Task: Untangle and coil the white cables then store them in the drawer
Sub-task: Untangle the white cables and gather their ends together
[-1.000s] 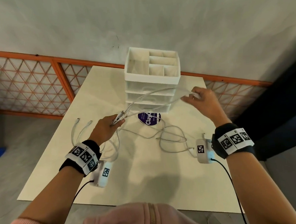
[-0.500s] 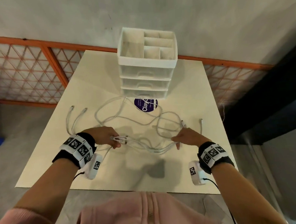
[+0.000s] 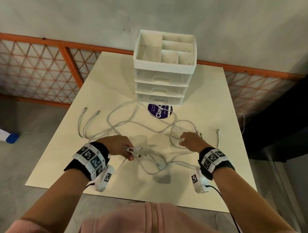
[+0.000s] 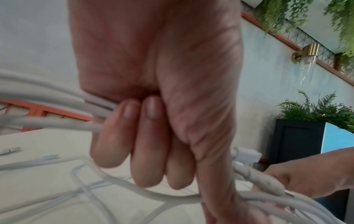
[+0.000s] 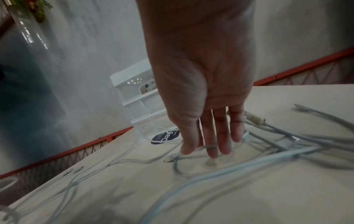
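Both hands stayed low; left hand point(image 3: 119, 145) clenches white cables point(image 3: 146, 124); right hand point(image 3: 191, 141) fingers extended onto them.

- Pale plaster wall point(image 3: 161, 9) beyond the cream surface point(image 3: 211, 98).
- Orange-framed lattice railing point(image 3: 29, 70) along the wall's foot.
- Grey floor point(image 3: 17, 160) left of the surface.
- Brass wall lamp point(image 4: 306, 52), hanging greenery point(image 4: 287, 13).

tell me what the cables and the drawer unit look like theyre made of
White cables: likely matte rubbery plastic sheathing, since they bend into loose loops. Drawer unit: probably hard plastic, with an opaque white frame and glossy translucent drawer fronts.
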